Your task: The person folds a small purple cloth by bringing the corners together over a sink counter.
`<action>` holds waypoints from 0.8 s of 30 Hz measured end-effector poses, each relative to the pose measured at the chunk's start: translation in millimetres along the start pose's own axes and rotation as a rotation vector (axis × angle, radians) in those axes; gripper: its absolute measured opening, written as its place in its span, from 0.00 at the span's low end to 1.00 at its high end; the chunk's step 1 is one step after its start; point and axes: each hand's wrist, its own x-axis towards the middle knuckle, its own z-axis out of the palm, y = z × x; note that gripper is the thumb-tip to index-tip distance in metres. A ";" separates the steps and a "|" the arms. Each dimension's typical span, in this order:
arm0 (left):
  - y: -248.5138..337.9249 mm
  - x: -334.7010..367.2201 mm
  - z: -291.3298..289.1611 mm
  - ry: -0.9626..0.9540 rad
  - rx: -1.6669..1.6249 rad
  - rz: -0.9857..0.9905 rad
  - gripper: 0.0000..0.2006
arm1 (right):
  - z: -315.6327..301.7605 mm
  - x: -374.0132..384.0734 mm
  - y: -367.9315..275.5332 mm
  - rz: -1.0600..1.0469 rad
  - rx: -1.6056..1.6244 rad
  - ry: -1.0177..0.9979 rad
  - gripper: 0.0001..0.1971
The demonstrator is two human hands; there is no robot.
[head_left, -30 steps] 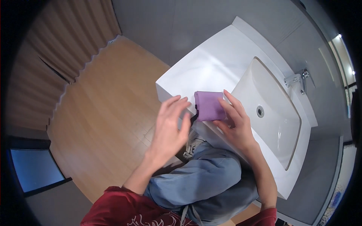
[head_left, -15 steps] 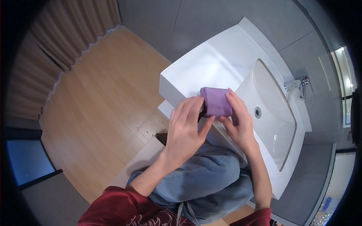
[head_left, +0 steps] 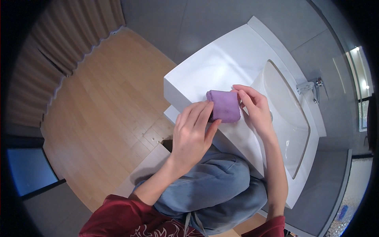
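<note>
A folded purple cloth (head_left: 226,106), a small thick square, is held over the front of the white washbasin counter. My left hand (head_left: 192,128) is closed on its left edge, the thumb along the near side and the fingers at the far left corner. Something dark shows between that hand and the cloth; I cannot make out what it is. At the cloth's right side is my right hand (head_left: 257,110), fingers apart and bent, their tips close to the far right corner. Whether they touch the cloth is unclear.
Right of the cloth lies the sunken basin (head_left: 292,130), with a chrome tap (head_left: 310,87) behind it. The white counter (head_left: 215,65) has a raised back edge. Wooden floor (head_left: 106,102) stretches leftward to a brown curtain (head_left: 79,31). My knees are below the counter's front edge.
My right hand has loosened from the cloth's right side and shifted slightly up and right. My left hand keeps its hold, and the cloth has barely moved.
</note>
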 end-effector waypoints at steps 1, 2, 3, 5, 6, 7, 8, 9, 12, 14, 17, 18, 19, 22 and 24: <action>0.5 0.3 0.0 -0.001 -0.005 0.003 0.22 | -1.1 2.9 -4.8 -0.003 -0.042 -0.010 0.15; 1.3 0.0 -0.3 -0.005 0.012 -0.007 0.21 | -2.3 3.7 -8.8 -0.003 -0.044 -0.006 0.15; 1.1 -0.8 -1.2 -0.008 0.038 -0.020 0.21 | -1.4 5.3 -11.0 0.008 -0.085 -0.048 0.14; 1.6 0.3 -3.9 -0.012 0.056 -0.018 0.20 | 2.8 8.2 -9.1 0.017 -0.123 -0.096 0.13; 2.2 -0.1 -3.0 -0.022 0.061 -0.016 0.19 | 4.3 8.2 -2.2 -0.042 -0.109 -0.045 0.12; 2.0 -0.4 -2.0 -0.024 0.057 -0.018 0.19 | 5.3 8.1 4.1 -0.101 -0.095 0.006 0.11; 1.5 -0.5 -0.8 -0.031 0.048 -0.016 0.19 | 5.4 7.7 8.7 -0.097 -0.097 0.007 0.11; 1.6 0.1 -1.3 -0.036 0.042 -0.012 0.20 | 6.2 7.7 11.0 -0.107 -0.074 0.029 0.10; 3.5 -1.8 -1.9 -0.041 0.038 -0.019 0.20 | 10.8 10.5 20.3 -0.139 -0.032 0.077 0.09; 1.9 -3.1 -0.3 -0.034 0.036 -0.017 0.21 | 13.1 11.0 22.1 -0.162 -0.012 0.102 0.09; -1.4 -4.7 2.9 -0.012 0.029 -0.012 0.22 | 16.5 9.4 22.0 -0.142 -0.009 0.099 0.10; -2.0 -4.2 4.0 0.002 0.025 -0.007 0.22 | 18.8 9.3 21.8 -0.167 0.042 0.090 0.10; -2.0 -3.2 5.2 0.004 0.025 -0.008 0.22 | 20.0 9.4 21.5 -0.193 0.093 0.082 0.10; -1.7 -1.6 8.9 0.051 -0.009 0.002 0.21 | 17.3 9.4 20.0 -0.155 0.099 0.060 0.11; -2.4 -2.2 10.0 0.068 -0.010 0.006 0.19 | 17.8 9.8 20.2 -0.174 0.087 0.061 0.11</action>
